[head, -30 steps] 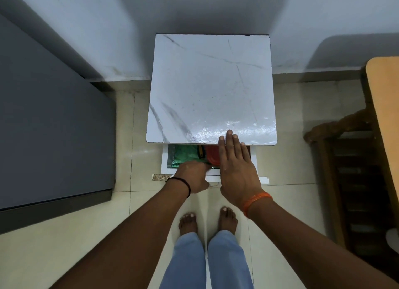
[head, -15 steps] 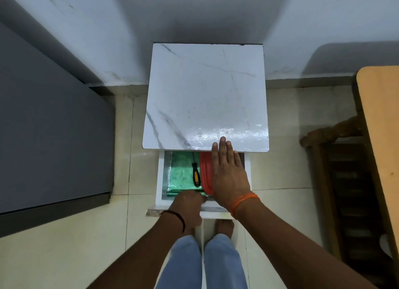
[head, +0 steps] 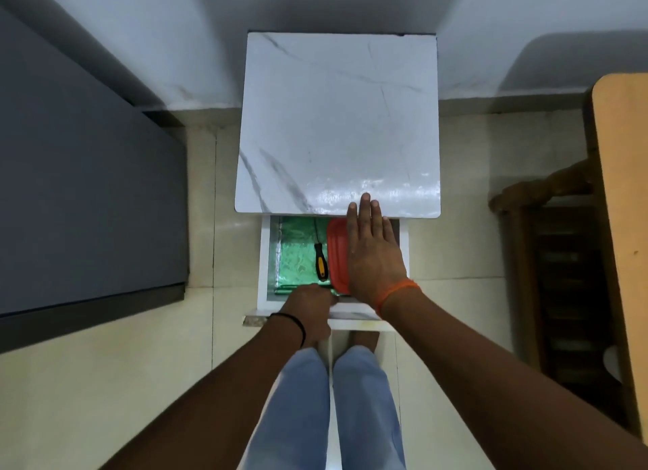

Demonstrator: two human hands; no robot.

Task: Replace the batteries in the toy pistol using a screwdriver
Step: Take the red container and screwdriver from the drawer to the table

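1. Landmark: the drawer [head: 264, 259], pulled out from under the white marble tabletop [head: 336, 125] toward the person.
2. Drawer lining: a green patterned sheet [head: 296, 259] covers the drawer floor.
3. Screwdriver [head: 321, 264]: lies on the green sheet near the middle of the drawer, black-and-yellow handle toward the person, thin shaft pointing toward the tabletop edge.
4. Red lid [head: 336, 255]: lies in the right half of the drawer, just beside the screwdriver (most of it is hidden under the right hand, so what it covers cannot be told).
5. Toy pistol and batteries: not visible in the exposed part of the drawer.
6. Left hand [head: 310, 306]: fingers curled over the drawer's front edge, gripping it. A black band sits on this wrist.
7. Right hand [head: 373, 255]: flat, fingers straight and together, palm down over the red lid; the fingertips [head: 365, 203] overlap the tabletop's near edge. It holds nothing. An orange band sits on this wrist.
8. Below the drawer front: the person's legs in light blue trousers and one bare foot on the tiled floor [head: 105, 382].
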